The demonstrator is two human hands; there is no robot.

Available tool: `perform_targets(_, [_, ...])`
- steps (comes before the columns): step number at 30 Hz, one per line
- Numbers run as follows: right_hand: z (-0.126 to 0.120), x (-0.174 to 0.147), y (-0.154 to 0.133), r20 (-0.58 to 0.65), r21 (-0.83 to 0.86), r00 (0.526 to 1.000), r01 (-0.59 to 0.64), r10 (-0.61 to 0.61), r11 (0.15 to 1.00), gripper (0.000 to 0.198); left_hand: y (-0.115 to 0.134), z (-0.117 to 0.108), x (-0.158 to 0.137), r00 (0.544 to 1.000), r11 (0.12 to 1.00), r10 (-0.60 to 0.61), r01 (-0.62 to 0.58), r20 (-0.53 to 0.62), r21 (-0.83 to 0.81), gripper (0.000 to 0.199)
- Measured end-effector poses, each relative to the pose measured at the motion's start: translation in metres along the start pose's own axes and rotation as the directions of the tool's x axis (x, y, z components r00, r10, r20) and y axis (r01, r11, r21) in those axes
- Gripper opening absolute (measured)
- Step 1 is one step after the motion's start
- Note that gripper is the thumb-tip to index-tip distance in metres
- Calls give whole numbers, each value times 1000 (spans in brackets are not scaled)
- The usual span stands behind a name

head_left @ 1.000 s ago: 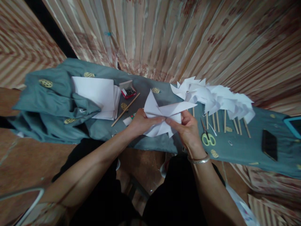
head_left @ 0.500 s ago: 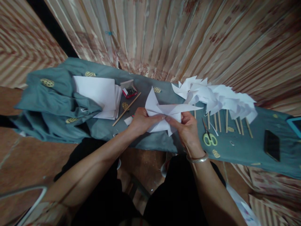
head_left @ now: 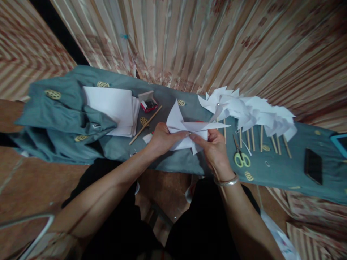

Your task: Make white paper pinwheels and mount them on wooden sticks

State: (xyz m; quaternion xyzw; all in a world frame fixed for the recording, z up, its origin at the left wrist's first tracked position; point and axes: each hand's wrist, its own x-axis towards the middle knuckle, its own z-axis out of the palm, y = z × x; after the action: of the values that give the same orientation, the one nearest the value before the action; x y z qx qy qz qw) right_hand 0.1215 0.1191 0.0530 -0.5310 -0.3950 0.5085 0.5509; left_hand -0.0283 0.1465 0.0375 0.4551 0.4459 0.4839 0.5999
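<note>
Between my two hands is a white paper pinwheel [head_left: 175, 117], held over the near edge of the cloth-covered table. My left hand [head_left: 162, 140] grips its left side, with the thumb stretched to the centre. From the right, my right hand [head_left: 215, 146] holds the paper, its thumb also pressed at the middle. A small shiny pin head [head_left: 190, 133] shows between the two thumb tips. Fingers of both hands are mostly hidden behind the paper. A wooden stick [head_left: 145, 125] lies to the left of the pinwheel, beside a small red box [head_left: 148, 104] of dark pins.
A stack of white paper [head_left: 111, 108] lies on the left of the green tablecloth [head_left: 173, 164]. At the right, several finished pinwheels [head_left: 252, 108] on sticks overlap in a row. Green-handled scissors [head_left: 241, 159] and a dark phone [head_left: 313, 166] lie nearer the front edge.
Both hands and the pinwheel have shifted very slightly left. The thumbs stay pressed at the centre, and the pin head shows a little more clearly.
</note>
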Motion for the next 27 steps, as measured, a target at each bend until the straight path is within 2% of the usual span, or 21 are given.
perform_targets(11, [-1, 1, 4, -4, -48, 1000, -21, 20, 999, 50, 1, 0, 0, 998, 998, -61, 62, -31, 27, 17])
perform_targets(19, [1, 1, 4, -26, 15, 997, -71, 71, 997, 49, 0, 0, 1, 997, 997, -49, 52, -58, 58, 15])
perform_targets(27, [-1, 1, 8, -4, -56, 1000, -21, 21, 998, 43, -1, 0, 2, 997, 995, -42, 48, -70, 85, 15])
